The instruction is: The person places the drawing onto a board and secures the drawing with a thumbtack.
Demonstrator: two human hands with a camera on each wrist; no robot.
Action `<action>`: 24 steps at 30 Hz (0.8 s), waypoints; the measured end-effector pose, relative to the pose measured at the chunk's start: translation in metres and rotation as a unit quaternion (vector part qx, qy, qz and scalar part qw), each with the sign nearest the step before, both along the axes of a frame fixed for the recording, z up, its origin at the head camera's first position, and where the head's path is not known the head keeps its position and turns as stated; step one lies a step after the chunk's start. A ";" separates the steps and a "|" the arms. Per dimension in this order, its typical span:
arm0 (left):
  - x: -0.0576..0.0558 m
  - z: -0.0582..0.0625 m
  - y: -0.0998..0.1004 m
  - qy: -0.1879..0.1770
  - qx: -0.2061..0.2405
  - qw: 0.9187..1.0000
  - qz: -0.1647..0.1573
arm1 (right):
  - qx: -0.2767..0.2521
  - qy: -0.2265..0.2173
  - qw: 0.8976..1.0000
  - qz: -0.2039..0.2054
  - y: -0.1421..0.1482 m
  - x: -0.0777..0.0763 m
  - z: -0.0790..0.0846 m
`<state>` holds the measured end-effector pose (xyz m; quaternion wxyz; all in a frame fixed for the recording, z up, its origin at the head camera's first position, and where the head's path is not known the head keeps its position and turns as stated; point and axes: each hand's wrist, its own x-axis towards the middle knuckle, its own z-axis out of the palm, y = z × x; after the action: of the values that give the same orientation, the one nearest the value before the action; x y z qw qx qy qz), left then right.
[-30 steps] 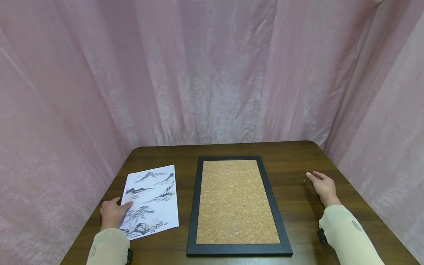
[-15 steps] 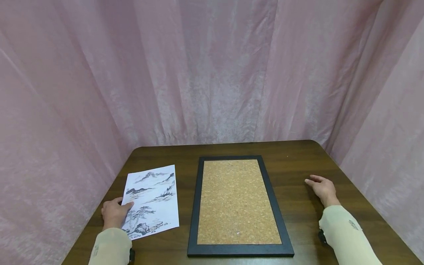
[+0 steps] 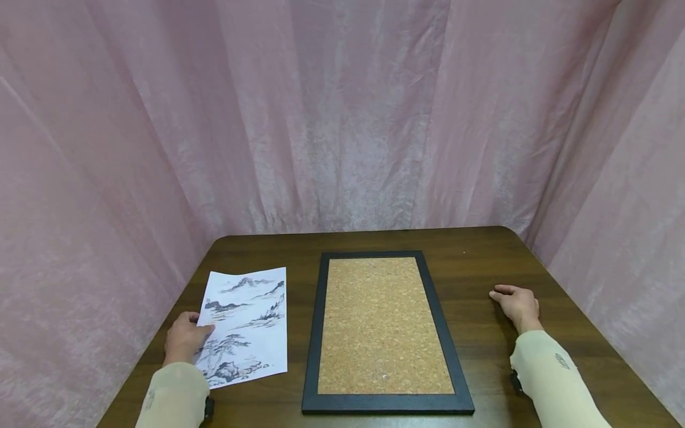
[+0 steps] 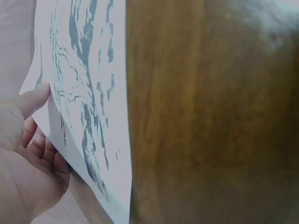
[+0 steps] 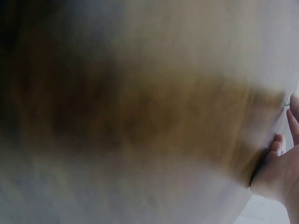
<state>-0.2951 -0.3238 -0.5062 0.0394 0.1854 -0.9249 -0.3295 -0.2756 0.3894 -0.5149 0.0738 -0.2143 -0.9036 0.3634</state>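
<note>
My left hand [image 3: 184, 337] grips the left edge of a white sheet of paper [image 3: 270, 351] printed with an ink landscape of mountains and trees. Its thumb lies on the printed face and the fingers curl underneath, as the left wrist view shows; the sheet [image 4: 112, 140] bends and its edge stands off the table. On the right, my right hand [image 3: 518, 306] is low over the table, thumb and index finger together. A small shiny pin [image 5: 287, 103] shows at those fingertips in the right wrist view. Most of it is hidden.
A cork board [image 3: 382, 327] in a black frame lies in the middle of the brown wooden table [image 3: 481, 255], between the hands. A small pale spot [image 3: 383, 375] shows low on the cork. Pink curtains [image 3: 342, 119] hang round the table.
The sheet has risen at its edges and shifted slightly right at the top. My right fingers have closed over the small thing that lay beside them on the table, and the hand moves slightly left.
</note>
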 end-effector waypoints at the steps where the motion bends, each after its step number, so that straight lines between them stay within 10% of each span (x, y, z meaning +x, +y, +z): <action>1: 0.000 0.000 0.000 0.003 -0.003 1.000 -0.002 | 0.001 -0.002 1.000 0.000 0.000 0.000 0.000; 8: -0.002 0.002 -0.002 0.030 0.000 1.000 -0.005 | 0.007 -0.011 1.000 -0.005 -0.001 0.001 0.001; 15: -0.013 -0.005 -0.009 0.055 0.111 0.992 -0.017 | 0.005 -0.016 1.000 -0.007 -0.003 0.001 0.003; 21: -0.017 0.001 -0.008 0.043 0.243 0.969 0.006 | 0.015 -0.018 1.000 -0.005 -0.002 0.000 0.004; 24: -0.019 0.008 -0.006 0.046 0.326 0.944 0.020 | 0.019 -0.018 1.000 -0.004 -0.003 0.000 0.004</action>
<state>-0.3142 -0.3298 -0.4983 0.0264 0.1914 -0.7604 -0.6201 -0.2753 0.3866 -0.5105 0.0633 -0.2226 -0.9106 0.3423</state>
